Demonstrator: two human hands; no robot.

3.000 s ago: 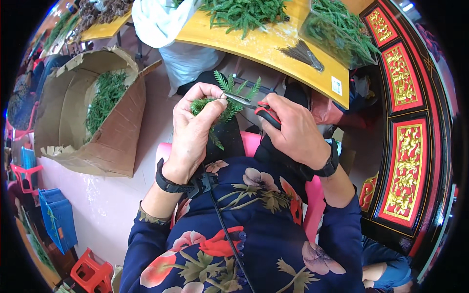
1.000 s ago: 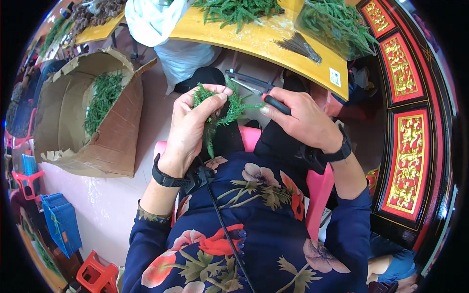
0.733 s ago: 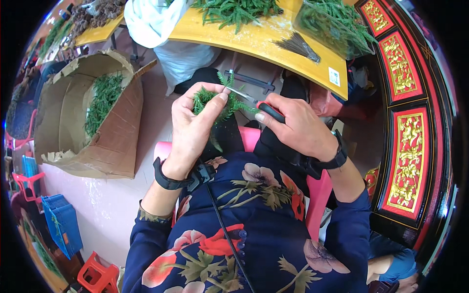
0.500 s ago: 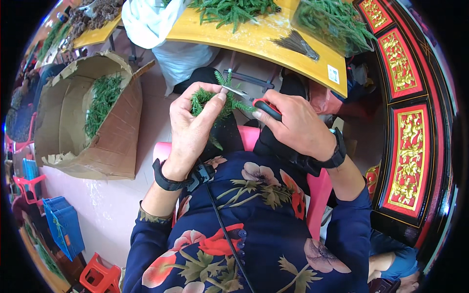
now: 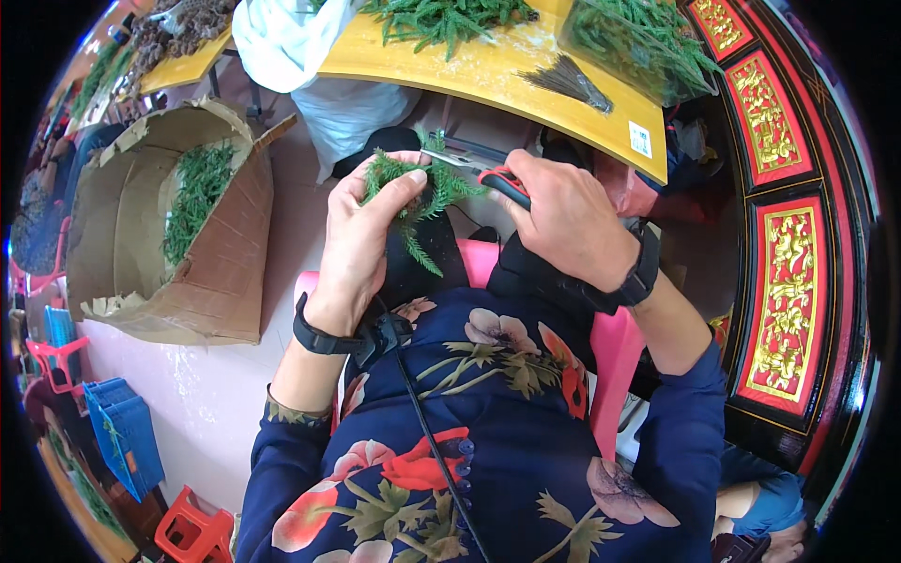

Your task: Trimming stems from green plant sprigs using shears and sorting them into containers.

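Note:
My left hand (image 5: 371, 202) pinches a green artificial pine sprig (image 5: 413, 220) between thumb and fingers, above my lap. Several needled branches stick out of the grip to the right and downward. My right hand (image 5: 568, 216) is wrapped round the red and black handles of pliers (image 5: 502, 181). Their long metal jaws point left and reach the sprig close to my left fingertips. Whether the jaws are clamped on a stem there is too small to tell.
Ahead stands a yellow table (image 5: 441, 70) with green sprigs (image 5: 450, 21), a bundle of dark wires (image 5: 568, 84) and a clear bag of greenery (image 5: 638, 47). A cardboard box (image 5: 221, 281) holding greenery is at the left, near a blue crate (image 5: 122, 436). Carved panels (image 5: 784, 300) line the right.
My right hand has shifted slightly up with the pliers, whose jaws now lie higher by my left fingertips. The sprig has turned a little in my left hand, one branch hanging lower.

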